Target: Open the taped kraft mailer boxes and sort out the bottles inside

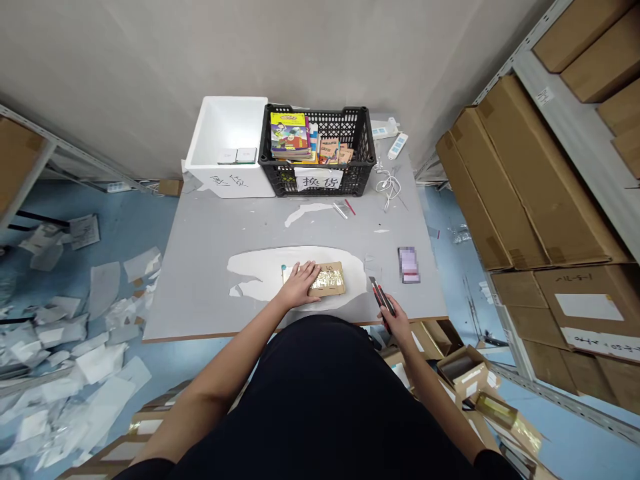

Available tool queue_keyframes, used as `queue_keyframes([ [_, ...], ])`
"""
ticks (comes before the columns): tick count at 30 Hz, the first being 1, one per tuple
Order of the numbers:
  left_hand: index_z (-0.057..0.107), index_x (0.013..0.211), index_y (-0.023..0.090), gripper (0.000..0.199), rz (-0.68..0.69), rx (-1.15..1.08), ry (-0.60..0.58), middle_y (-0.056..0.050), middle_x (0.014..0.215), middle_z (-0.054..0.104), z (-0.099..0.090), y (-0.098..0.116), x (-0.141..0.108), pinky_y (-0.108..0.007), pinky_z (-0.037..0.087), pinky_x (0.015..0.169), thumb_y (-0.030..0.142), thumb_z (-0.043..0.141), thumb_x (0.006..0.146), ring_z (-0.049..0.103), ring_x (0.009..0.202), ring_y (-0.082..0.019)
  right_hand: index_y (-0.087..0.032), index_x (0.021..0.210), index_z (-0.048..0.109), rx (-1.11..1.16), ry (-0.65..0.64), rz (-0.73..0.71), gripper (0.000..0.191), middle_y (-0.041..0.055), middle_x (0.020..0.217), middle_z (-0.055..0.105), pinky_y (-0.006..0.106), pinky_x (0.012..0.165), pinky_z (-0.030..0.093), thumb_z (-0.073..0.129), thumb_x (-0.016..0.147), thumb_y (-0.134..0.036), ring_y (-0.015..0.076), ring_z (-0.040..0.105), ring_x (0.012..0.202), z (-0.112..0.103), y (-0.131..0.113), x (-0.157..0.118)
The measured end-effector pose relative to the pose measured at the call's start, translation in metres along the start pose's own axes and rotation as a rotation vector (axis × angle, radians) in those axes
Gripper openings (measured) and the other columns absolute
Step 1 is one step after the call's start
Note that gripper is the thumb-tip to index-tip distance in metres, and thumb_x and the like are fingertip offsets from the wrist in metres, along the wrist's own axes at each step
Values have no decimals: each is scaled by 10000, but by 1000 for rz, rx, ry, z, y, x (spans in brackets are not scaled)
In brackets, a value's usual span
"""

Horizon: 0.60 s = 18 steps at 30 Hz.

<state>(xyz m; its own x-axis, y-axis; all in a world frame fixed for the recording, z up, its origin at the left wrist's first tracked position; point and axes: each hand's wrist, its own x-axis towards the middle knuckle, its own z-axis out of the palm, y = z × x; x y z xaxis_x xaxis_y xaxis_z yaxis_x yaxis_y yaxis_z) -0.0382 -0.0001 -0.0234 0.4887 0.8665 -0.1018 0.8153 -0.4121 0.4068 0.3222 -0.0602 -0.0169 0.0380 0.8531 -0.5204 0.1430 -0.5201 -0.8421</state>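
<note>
A small flat cardboard box (331,279) with shiny tape across its top lies near the table's front edge. My left hand (299,288) rests on its left part, fingers stretched out over it; a white and teal corner shows beyond the fingers. My right hand (395,319) is closed around a red and black utility knife (379,293), held over the front edge to the right of the box. The knife's tip points away from me, apart from the box. Under the box is a white patch (355,273) on the grey table (200,233).
At the back stand a white foam bin (230,123) and a black crate (367,143) with books (290,133). A phone (409,265) lies on the right, a white cable (389,189) behind it. Open boxes (463,370) crowd below the right edge; shelves (545,67) flank the table.
</note>
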Motion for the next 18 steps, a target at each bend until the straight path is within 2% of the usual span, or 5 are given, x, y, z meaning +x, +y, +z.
queue_keyframes([
  [5, 213, 1517, 182, 962, -93, -18, 63, -194, 1563, 231, -2, 0, -17, -561, 58, 1168, 576, 659, 761, 158, 1459, -359, -209, 1345, 475, 46, 86, 24, 791, 3, 819, 633, 253, 427, 405, 689, 674, -569, 100, 478, 449, 19, 9, 29],
  [10, 257, 1502, 170, 861, -175, 5, 142, -197, 1565, 223, 5, 1, -38, -572, 91, 1168, 514, 635, 809, 137, 1463, -361, -185, 1308, 506, -21, 162, -60, 767, 40, 872, 666, 283, 516, 453, 645, 679, -601, 149, 550, 561, 32, 17, 57],
  [14, 235, 1506, 191, 810, -314, -23, 239, -189, 1580, 176, 18, 4, -55, -603, 121, 1148, 501, 592, 848, 101, 1469, -362, -154, 1306, 491, -131, 226, -73, 706, 88, 979, 681, 307, 594, 480, 553, 744, -576, 191, 595, 665, 39, 26, 82],
  [18, 173, 1523, 189, 901, -492, -176, 348, -189, 1597, 85, 30, 4, -69, -579, 181, 1147, 548, 610, 822, 82, 1471, -364, -124, 1289, 503, -252, 259, -52, 674, 115, 1037, 667, 355, 730, 503, 522, 749, -527, 241, 622, 824, 42, 35, 100],
])
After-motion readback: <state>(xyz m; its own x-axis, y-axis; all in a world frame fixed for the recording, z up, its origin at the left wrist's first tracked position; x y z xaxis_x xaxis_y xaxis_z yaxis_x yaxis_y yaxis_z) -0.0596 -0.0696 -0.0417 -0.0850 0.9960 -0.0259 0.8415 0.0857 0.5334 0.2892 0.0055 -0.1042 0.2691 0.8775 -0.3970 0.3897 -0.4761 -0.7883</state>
